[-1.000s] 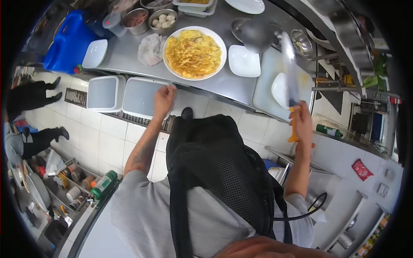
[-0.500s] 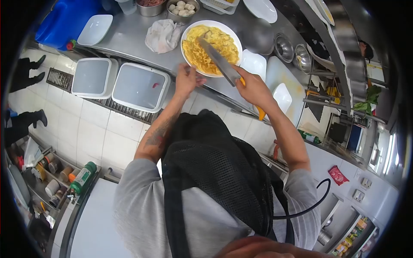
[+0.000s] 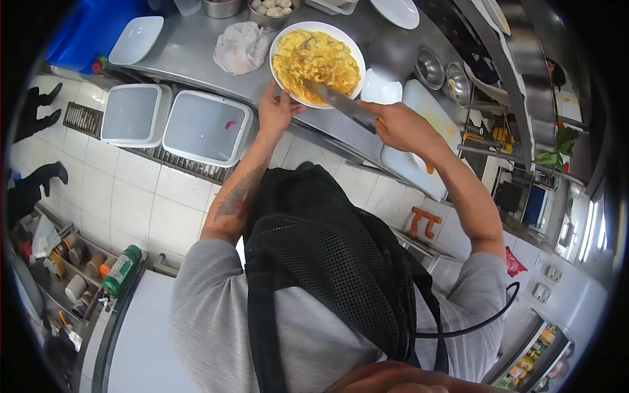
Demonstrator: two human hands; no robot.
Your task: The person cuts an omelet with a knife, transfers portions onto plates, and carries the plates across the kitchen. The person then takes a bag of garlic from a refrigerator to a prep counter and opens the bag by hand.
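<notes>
A round white plate holding a yellow cooked omelette sits at the edge of the steel counter. At its near left rim, my left hand grips the edge, some fingers partly hidden. My right hand is wrapped round the handle of a large knife, one finger stretched toward the blade. The blade slants over the near rim, its tip at the lower part of the omelette. A crumpled white cloth lies left of the plate.
Bowls, including one of white balls, stand behind the plate. To the right are a square white dish, a cutting board and metal bowls. Two lidded bins stand below the counter. Another person's dark shoes show at left.
The knife tip has moved from the omelette's upper middle down toward its near edge. My right hand has shifted right and slightly lower. My left hand has closed in on the plate rim.
</notes>
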